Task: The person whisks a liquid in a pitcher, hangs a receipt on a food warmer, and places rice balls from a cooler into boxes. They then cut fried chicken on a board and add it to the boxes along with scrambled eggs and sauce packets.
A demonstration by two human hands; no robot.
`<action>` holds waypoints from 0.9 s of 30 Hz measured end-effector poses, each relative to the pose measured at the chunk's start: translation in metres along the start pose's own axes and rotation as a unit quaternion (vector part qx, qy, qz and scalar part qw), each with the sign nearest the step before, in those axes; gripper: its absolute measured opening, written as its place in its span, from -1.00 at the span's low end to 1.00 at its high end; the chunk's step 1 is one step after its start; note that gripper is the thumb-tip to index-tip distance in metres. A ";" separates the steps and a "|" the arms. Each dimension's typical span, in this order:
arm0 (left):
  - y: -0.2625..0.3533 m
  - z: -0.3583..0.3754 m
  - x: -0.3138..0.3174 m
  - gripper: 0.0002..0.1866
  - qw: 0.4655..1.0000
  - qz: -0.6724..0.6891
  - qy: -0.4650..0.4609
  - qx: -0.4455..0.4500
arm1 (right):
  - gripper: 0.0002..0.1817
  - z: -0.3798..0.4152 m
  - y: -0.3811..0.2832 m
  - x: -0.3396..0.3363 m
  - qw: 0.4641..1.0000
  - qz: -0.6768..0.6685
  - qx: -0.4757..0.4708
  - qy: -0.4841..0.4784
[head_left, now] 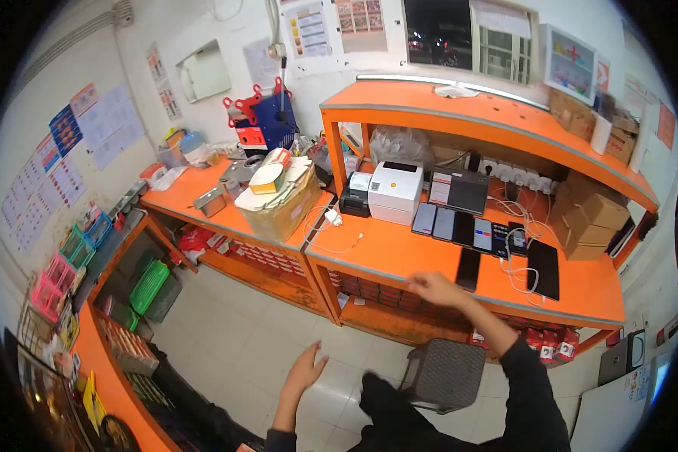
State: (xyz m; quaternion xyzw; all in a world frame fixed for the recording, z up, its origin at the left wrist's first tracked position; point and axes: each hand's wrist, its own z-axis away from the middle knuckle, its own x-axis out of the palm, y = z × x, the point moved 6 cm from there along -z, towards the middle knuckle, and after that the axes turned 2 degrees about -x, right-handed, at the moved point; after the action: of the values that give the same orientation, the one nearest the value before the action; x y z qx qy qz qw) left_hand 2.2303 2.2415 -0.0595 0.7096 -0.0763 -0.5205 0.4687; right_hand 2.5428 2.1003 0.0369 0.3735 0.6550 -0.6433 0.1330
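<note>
My left hand [306, 368] hangs over the tiled floor, its fingers apart and holding nothing. My right hand [435, 288] is in the air near the front edge of the orange workbench [399, 252]; its fingers are loosely bent and slightly apart, with nothing visible in them. Nearest to it on the bench lies a dark phone [468, 269]. Beyond stands a row of phones, among them a grey-screened phone [424, 218] and a lit phone [483, 235]. A black tablet [543, 269] lies to their right, with white charging cables [514, 264] across that area.
A white label printer [396, 193] and a dark laptop [459, 189] stand behind the phones. Cardboard boxes [589, 215] are stacked at right under the orange shelf [459, 113]. A grey woven stool [446, 373] stands below my right arm. A paper-filled bin [282, 211] sits on the left bench.
</note>
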 end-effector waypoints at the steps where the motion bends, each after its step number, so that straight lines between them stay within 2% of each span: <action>1: 0.014 -0.046 -0.012 -0.48 0.999 -0.027 -0.005 0.021 | -0.74 -0.047 0.012 -0.011 0.998 0.050 -0.010 0.024; 4: 0.039 -0.156 -0.029 -0.50 0.997 -0.044 -0.011 0.055 | -0.81 -0.202 0.032 -0.038 0.971 0.210 -0.066 0.096; 5: 0.043 -0.195 -0.033 -0.50 0.997 -0.034 -0.010 0.072 | -0.84 -0.251 0.035 -0.047 0.946 0.279 -0.104 0.125; 7: 0.026 -0.268 -0.025 -0.51 0.996 -0.005 -0.019 0.091 | -0.85 -0.351 0.072 -0.059 0.881 0.427 -0.100 0.176; 8: 0.025 -0.297 -0.020 -0.50 0.993 -0.020 -0.002 0.113 | -0.89 -0.388 0.091 -0.063 0.861 0.475 -0.075 0.169; 9: 0.027 -0.323 -0.017 -0.50 0.991 -0.033 0.008 0.132 | -0.83 -0.425 0.122 -0.059 0.838 0.523 -0.057 0.147; 11: 0.043 -0.375 -0.015 -0.50 0.992 -0.037 -0.016 0.121 | -0.76 -0.483 0.176 -0.049 0.813 0.581 0.026 0.016; 13: 0.048 -0.420 -0.004 -0.49 0.993 -0.031 -0.038 0.104 | -0.44 -0.511 0.222 -0.041 0.766 0.619 0.167 -0.059; 14: 0.048 -0.444 0.001 -0.49 0.991 -0.051 -0.019 0.120 | -0.37 -0.518 0.228 -0.041 0.869 0.461 0.178 -0.029; 15: 0.049 -0.462 0.006 -0.48 0.988 -0.072 -0.001 0.135 | -0.29 -0.520 0.231 -0.042 0.940 0.285 0.185 0.002; 16: 0.051 -0.477 0.008 -0.45 0.988 -0.049 0.021 0.143 | -0.29 -0.524 0.237 -0.043 0.939 0.284 0.192 -0.005; 17: 0.051 -0.488 0.014 -0.45 0.989 -0.046 0.013 0.139 | -0.25 -0.529 0.246 -0.039 0.942 0.231 0.232 -0.075; 18: 0.053 -0.498 0.018 -0.44 0.982 -0.119 0.028 0.142 | -0.19 -0.531 0.252 -0.035 0.936 0.177 0.268 -0.141; 19: 0.054 -0.509 0.024 -0.43 0.970 -0.190 0.046 0.145 | -0.19 -0.528 0.249 -0.039 0.934 0.179 0.273 -0.143; 21: 0.036 -0.522 0.046 -0.41 0.974 -0.184 0.028 0.127 | -0.16 -0.515 0.222 -0.057 0.976 -0.013 0.214 0.028; 23: 0.032 -0.524 0.049 -0.47 0.977 -0.177 0.030 0.112 | -0.21 -0.487 0.172 -0.054 0.948 -0.288 0.129 0.042; 24: 0.035 -0.530 0.046 -0.47 0.978 -0.176 0.029 0.110 | -0.30 -0.471 0.161 -0.046 0.958 -0.276 0.079 0.014; 25: 0.024 -0.537 0.057 -0.47 0.973 -0.195 -0.124 -0.011 | -0.38 -0.454 0.151 -0.037 0.964 -0.263 0.028 -0.014; 26: 0.006 -0.534 0.071 -0.47 0.957 -0.195 -0.202 -0.074 | -0.50 -0.434 0.141 -0.022 0.977 -0.158 0.053 -0.129; 27: -0.012 -0.528 0.084 -0.47 0.930 -0.202 -0.277 -0.136 | -0.62 -0.410 0.133 -0.008 0.966 -0.050 0.075 -0.242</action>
State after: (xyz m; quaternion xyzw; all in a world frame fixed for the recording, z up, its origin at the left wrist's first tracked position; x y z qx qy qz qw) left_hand 2.6905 2.5073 -0.1142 0.4674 0.0133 -0.7853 0.4058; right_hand 2.7621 2.4701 -0.0005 0.1827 0.5709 -0.7677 0.2263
